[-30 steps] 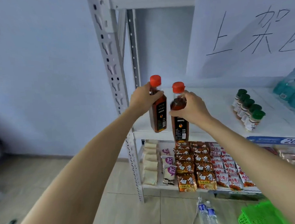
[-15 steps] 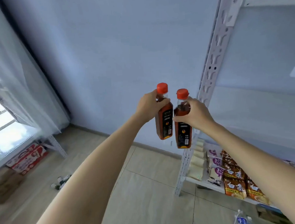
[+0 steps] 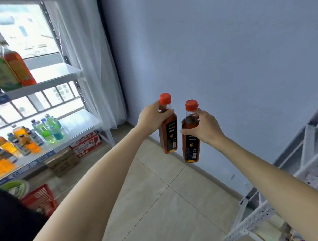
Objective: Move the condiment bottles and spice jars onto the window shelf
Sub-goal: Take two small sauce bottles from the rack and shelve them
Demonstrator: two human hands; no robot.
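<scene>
The left hand [image 3: 151, 119] is gripping the neck of a red-capped plastic bottle of dark brown sauce [image 3: 168, 127] at frame centre. The right hand [image 3: 202, 126] is clasping a matching red-capped sauce bottle [image 3: 190, 135] just beside it, both hanging upright in mid-air. The white metal window shelf [image 3: 78, 122] is standing at the left of the frame, well apart.

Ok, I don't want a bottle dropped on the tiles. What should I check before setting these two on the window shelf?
1. Left hand grips the left bottle by its neck: ok.
2. Right hand grips the right bottle: ok.
3. Both red caps on: ok.
4. Bottles upright, apart from each other: ok.
5. Bare space on the window shelf, right of the drinks: ok.
6. Bottles over the shelf: not ok, they hang above the floor.
</scene>
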